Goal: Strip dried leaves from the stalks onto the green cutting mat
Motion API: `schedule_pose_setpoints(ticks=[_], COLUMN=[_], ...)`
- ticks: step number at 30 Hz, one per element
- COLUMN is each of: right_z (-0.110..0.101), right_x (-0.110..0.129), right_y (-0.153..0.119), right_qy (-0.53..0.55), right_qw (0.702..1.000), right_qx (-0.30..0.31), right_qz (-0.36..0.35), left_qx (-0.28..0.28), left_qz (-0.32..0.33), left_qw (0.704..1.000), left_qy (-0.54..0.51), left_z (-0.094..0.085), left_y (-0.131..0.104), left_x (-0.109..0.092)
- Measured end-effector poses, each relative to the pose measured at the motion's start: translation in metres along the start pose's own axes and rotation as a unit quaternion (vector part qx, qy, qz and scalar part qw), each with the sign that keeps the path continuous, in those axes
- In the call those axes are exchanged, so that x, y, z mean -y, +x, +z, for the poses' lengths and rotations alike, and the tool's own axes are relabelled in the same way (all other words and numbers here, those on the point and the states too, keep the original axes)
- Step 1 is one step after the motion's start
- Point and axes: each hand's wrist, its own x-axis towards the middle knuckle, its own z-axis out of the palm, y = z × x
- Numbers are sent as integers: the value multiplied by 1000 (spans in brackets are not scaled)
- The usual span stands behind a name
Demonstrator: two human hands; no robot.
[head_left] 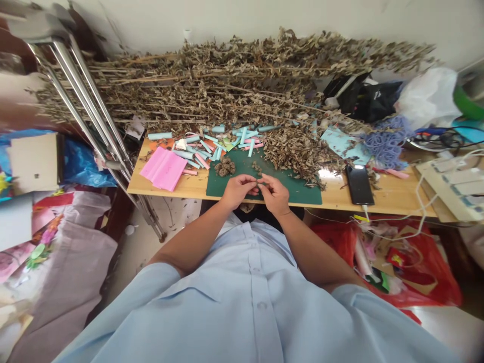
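Note:
My left hand (239, 191) and my right hand (274, 193) meet over the front edge of a green cutting mat (302, 194). The fingertips of both are pinched together around something small and dark, too small to name. Just beyond them lies a little bit of dried plant matter (256, 167). A small brown clump (226, 167) rests on the mat beyond my left hand. To the right, a heap of dried leaves (297, 151) covers the mat's back right part.
Long dried plant stalks (196, 96) lie along the wall. Blue and pink paper rolls (204, 146) and pink sheets (164, 169) are on the left. A phone (359, 184) and power strip (454, 181) sit right. Metal crutches (85, 96) lean at the left.

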Motion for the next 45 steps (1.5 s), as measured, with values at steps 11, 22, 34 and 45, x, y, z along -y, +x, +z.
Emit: schedule_pose_setpoints(ticks=[11, 22, 34, 45], right_z=[1, 2, -14, -46], right_x=[-3, -3, 6, 14], right_y=[-1, 3, -3, -3], right_qy=[20, 68, 44, -310], right_qw=[999, 994, 995, 932], right_qx=[-15, -37, -29, 173], right_qz=[44, 76, 90, -78], left_qx=[-4, -14, -23, -23], left_qz=[-1, 10, 20, 22], left_qw=[1000, 1000, 999, 999], left_qy=[10, 11, -22, -29], left_z=[0, -2, -3, -2], left_y=[0, 2, 4, 2], left_x=[2, 4, 6, 3])
